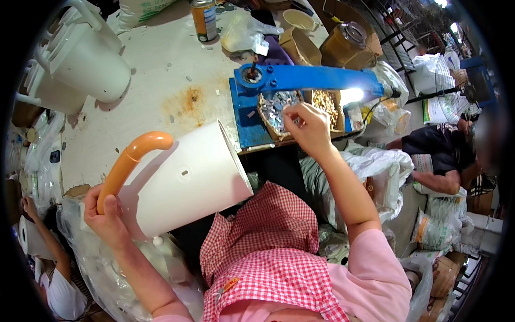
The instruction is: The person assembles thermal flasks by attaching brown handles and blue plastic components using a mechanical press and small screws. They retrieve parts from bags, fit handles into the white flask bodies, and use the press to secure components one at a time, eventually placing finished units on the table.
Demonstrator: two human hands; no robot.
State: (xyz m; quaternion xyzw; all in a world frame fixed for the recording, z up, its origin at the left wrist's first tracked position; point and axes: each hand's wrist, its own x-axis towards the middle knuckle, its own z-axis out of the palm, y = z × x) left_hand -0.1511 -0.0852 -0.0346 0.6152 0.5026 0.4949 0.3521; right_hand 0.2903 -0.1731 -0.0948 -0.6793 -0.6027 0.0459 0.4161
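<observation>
My left hand (107,214) is wrapped round a curved orange handle (137,153) against the side of a white plastic bucket (185,188). The bucket lies tilted on its side, its open mouth toward the right, with a small hole in its wall. Whether the handle is fixed to it, I cannot tell. My right hand (308,126) is above a box of small grey metal pieces (277,104), thumb and fingers pinched together. What they hold, if anything, is too small to make out. Beside that box is another with brass-coloured small parts (325,102).
A blue machine arm (311,79) with a bright lamp (352,95) spans the boxes. White buckets with handles (88,64) stand at the table's far left. A spray can (203,20) and plastic bags (241,35) are at the back. Other people sit at left and right.
</observation>
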